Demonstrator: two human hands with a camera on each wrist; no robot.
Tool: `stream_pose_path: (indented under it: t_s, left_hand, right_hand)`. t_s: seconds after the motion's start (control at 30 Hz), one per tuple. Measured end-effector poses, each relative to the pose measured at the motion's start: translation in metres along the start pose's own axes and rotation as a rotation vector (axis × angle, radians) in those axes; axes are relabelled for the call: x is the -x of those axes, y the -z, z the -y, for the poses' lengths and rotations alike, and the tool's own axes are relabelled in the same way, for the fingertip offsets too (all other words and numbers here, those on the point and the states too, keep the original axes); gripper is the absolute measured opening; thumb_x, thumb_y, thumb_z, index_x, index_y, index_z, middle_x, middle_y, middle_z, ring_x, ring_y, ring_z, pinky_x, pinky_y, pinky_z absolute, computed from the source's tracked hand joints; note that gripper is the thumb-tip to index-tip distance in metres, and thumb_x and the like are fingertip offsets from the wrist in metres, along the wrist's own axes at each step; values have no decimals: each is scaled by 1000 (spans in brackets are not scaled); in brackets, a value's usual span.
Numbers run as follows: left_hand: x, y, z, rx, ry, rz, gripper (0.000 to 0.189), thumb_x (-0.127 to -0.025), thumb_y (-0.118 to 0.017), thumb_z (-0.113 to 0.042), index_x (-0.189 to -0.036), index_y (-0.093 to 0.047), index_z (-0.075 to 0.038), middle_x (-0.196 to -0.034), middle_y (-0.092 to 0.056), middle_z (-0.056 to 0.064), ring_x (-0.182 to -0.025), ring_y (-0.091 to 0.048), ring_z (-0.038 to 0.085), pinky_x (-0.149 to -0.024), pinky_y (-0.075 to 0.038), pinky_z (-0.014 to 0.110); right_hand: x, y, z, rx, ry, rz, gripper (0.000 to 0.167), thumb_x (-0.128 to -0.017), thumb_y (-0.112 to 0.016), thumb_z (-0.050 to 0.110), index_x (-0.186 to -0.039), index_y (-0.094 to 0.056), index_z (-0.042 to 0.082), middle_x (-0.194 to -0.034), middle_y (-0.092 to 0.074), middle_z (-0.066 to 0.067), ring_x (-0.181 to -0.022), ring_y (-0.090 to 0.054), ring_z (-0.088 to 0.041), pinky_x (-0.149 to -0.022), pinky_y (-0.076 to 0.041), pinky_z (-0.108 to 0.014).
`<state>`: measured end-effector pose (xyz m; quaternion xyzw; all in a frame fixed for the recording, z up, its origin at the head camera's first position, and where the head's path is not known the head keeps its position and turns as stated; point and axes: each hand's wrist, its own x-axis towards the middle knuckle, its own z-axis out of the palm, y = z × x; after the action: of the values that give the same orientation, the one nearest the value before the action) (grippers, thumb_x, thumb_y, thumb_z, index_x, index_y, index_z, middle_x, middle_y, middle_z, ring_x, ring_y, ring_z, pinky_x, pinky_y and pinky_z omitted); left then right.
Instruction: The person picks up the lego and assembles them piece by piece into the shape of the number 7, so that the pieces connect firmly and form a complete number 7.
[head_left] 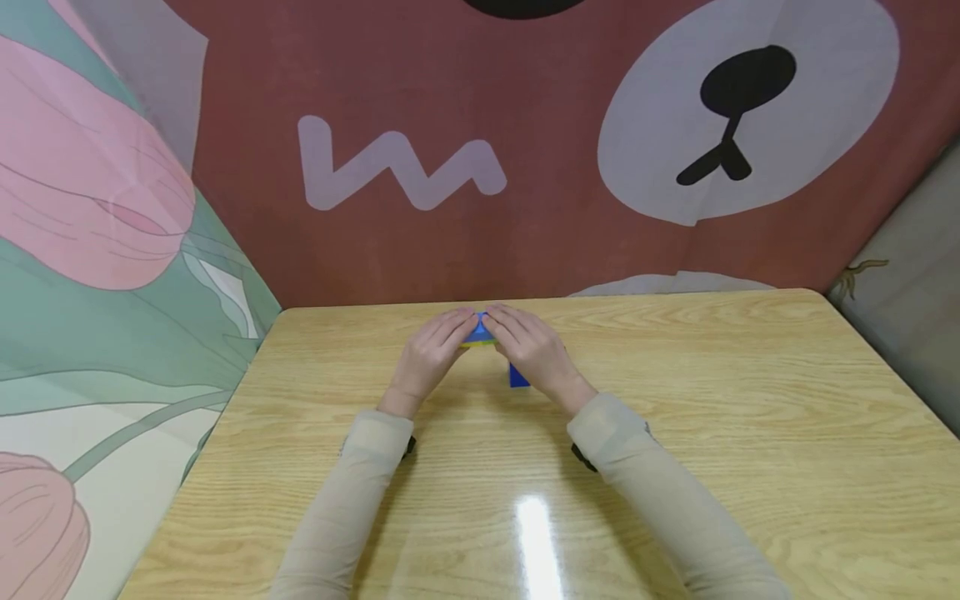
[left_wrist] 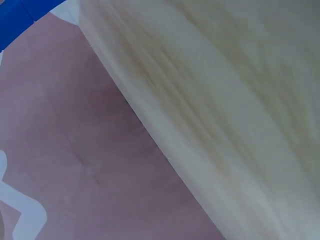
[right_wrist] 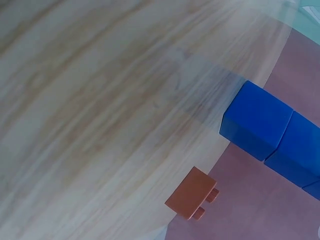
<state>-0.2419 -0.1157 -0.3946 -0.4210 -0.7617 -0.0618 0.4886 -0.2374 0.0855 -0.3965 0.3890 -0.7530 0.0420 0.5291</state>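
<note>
In the head view, both hands meet over the back part of the table at a blue toy building block (head_left: pixel 477 332) with yellow and green along its lower edge. My left hand (head_left: pixel 431 354) grips its left side, fingers on top. On the right side my right hand (head_left: pixel 536 354) holds it the same way. Below them a dark blue column of blocks (head_left: pixel 517 377) shows, partly covered by the right hand. The right wrist view shows this blue column (right_wrist: pixel 265 125) with seams between its blocks; its top lies outside that frame. Neither wrist view shows the fingers.
An orange-brown brick (right_wrist: pixel 191 194) with studs on one side stands near the blue column in the right wrist view. The wooden table (head_left: pixel 300 500) ends at the back against a reddish-brown printed cloth (head_left: pixel 450 242). A light reflection lies on the tabletop's front.
</note>
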Motion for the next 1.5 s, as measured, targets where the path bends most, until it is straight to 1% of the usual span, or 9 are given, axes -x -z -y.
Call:
stream_pose_path:
  t_s: [0.23,0.4,0.5,0.7,0.8,1.13,1.23,1.4,1.5]
  left_hand:
    - [-3,4,0,117,91,115,55,-69,-83,-8,-118,-62,-1,-119,-65,12,-110,-64,24,-97,-52,29]
    - [-2,7,1,238,224,205,60,-75,-80,-18,-126,-54,0,-128,-59,15,-116,-60,27,-97,-52,31]
    - [-3,9,1,422,396,255,68,-76,-80,-21,-131,-47,3,-129,-56,18,-117,-59,30,-97,-53,37]
    - [-5,11,0,912,864,294,57,-84,-73,-14,-132,-45,0,-127,-58,18,-115,-60,31,-95,-54,41]
    - [-5,11,0,1031,979,285,49,-86,-70,-10,-129,-49,1,-123,-60,20,-113,-61,31,-92,-56,34]
    - [-7,11,3,1117,1093,279,42,-86,-69,-8,-125,-56,0,-123,-60,20,-114,-60,31,-91,-55,27]
    - [-7,11,3,1121,1114,290,41,-87,-69,-9,-126,-57,-2,-124,-60,20,-115,-60,33,-92,-55,29]
    - [-7,13,3,1122,1154,314,42,-87,-70,-14,-127,-57,-5,-124,-61,18,-115,-61,33,-92,-56,30]
    - [-7,14,3,1119,1161,317,43,-88,-69,-15,-128,-57,-6,-124,-61,17,-114,-61,30,-92,-55,29]
  right_hand:
    - [-2,0,0,20,-12,-5,45,-67,-87,12,-106,-67,3,-105,-72,-11,-99,-69,-24,-86,-57,-31]
    - [-3,1,0,24,-22,14,45,-67,-87,14,-106,-67,4,-105,-72,-11,-99,-69,-24,-86,-57,-32]
    - [-3,1,0,16,-28,31,45,-67,-87,13,-106,-67,4,-106,-71,-11,-100,-68,-24,-87,-57,-32]
    - [-2,1,1,-10,-49,40,45,-68,-86,12,-108,-66,3,-108,-71,-12,-102,-68,-24,-87,-57,-33]
    - [-2,2,1,-22,-66,51,44,-70,-85,10,-108,-66,4,-110,-70,-12,-102,-67,-24,-87,-57,-33]
    - [2,8,-4,-251,-175,165,58,-73,-83,18,-123,-59,1,-123,-63,-15,-112,-62,-28,-93,-54,-40]
    - [6,12,-9,-327,-251,155,54,-83,-74,22,-127,-55,-1,-126,-61,-17,-113,-61,-31,-95,-52,-44]
    - [12,20,-21,-433,-539,137,36,-97,-52,15,-127,-54,-4,-124,-61,-21,-115,-58,-36,-98,-49,-49]
    - [18,25,-31,-527,-768,194,33,-97,-50,10,-127,-55,-2,-124,-60,-21,-117,-55,-35,-100,-47,-49]
